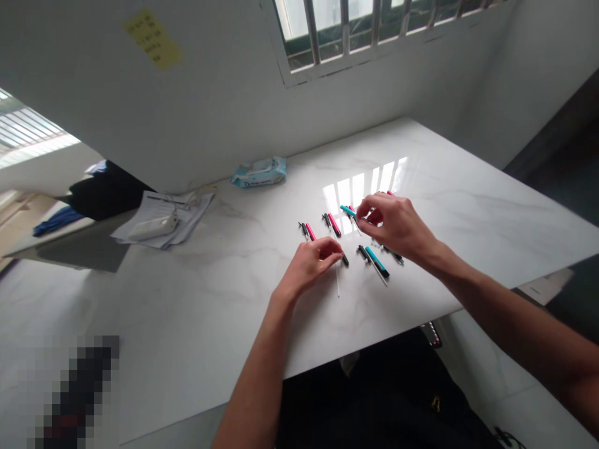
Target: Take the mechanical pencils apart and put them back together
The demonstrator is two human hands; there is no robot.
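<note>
On the white marbled table, disassembled pens lie in small groups of barrels, black pieces and thin refills. My left hand (314, 265) is closed in a pinch at a black pen part (345, 259), with a thin white refill (338, 285) just below its fingertips. My right hand (390, 221) has thumb and fingers curled together beside a teal pen barrel (347, 211); what its fingertips hold is hidden. Between the hands and nearer to me lies another teal barrel (375, 260) with a refill along it. A pink barrel (334, 223) rests beyond my left hand.
A blue wipes packet (259, 173) lies against the wall at the back. Papers (163, 218) with a white object (154, 226) on top are on the left. The table's front edge (355, 353) runs before my lap. A barred window (365, 31) is above.
</note>
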